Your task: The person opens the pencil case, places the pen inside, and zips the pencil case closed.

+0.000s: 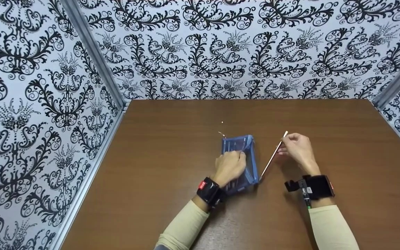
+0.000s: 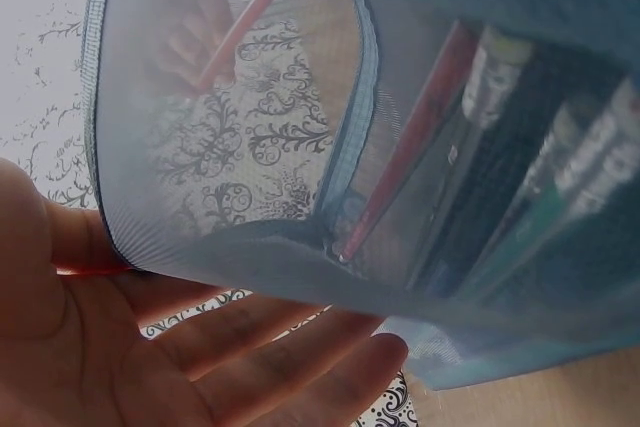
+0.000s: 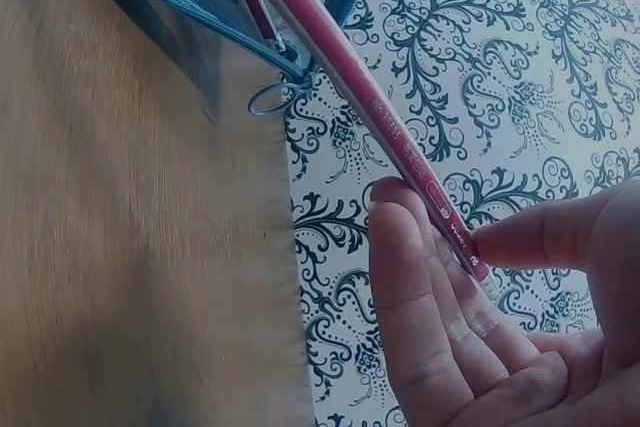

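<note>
A blue mesh zip pouch (image 1: 252,161) is held in my left hand (image 1: 230,166), its thumb curled over the edge and its fingers along the outside. Through the mesh in the left wrist view, a red pencil (image 2: 415,142) and several other pencils or pens (image 2: 495,82) show inside. My right hand (image 1: 298,147) pinches a red pencil (image 3: 400,142) near its end, between thumb and fingertips. That pencil slants down toward the pouch, its far end beside the pouch's near right corner in the head view. The pouch's zip opening (image 3: 210,22) gapes in the right wrist view.
The brown wooden table (image 1: 165,139) spreads under both hands. Patterned black-and-white walls (image 1: 214,52) stand behind it and at the sides, with grey metal posts (image 1: 94,52) at the corners. A small blue loop (image 3: 275,99) hangs from the pouch's zip end.
</note>
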`<action>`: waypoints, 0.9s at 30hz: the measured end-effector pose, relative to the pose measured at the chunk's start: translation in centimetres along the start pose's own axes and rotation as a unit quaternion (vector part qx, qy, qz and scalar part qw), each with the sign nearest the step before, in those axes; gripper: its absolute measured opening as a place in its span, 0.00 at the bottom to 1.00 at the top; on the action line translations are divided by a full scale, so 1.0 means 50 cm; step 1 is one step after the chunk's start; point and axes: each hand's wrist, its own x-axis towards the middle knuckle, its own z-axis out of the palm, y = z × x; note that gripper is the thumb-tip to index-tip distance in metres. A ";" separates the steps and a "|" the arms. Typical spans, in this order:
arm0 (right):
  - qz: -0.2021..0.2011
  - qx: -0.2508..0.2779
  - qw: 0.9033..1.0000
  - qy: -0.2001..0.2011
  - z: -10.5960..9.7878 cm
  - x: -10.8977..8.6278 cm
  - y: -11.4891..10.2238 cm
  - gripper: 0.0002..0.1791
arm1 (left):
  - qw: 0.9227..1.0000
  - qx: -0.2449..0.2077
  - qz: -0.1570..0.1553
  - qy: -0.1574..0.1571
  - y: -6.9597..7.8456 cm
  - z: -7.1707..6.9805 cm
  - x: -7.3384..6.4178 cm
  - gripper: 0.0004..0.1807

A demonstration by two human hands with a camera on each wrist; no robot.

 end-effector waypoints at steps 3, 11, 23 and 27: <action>0.001 0.009 1.000 0.000 -0.002 0.000 0.001 0.17 | 1.000 -0.002 -0.002 -0.002 -0.001 0.000 0.000 0.23; -0.011 0.028 1.000 0.008 -0.001 0.003 0.001 0.16 | 1.000 -0.006 0.003 0.003 0.000 -0.003 -0.002 0.23; -0.010 0.027 1.000 0.008 0.001 0.001 0.001 0.15 | 1.000 -0.003 -0.005 -0.003 0.000 -0.001 -0.001 0.22; -0.008 0.032 0.999 0.006 0.002 0.001 0.002 0.16 | 1.000 -0.002 -0.007 -0.004 -0.001 0.001 0.000 0.22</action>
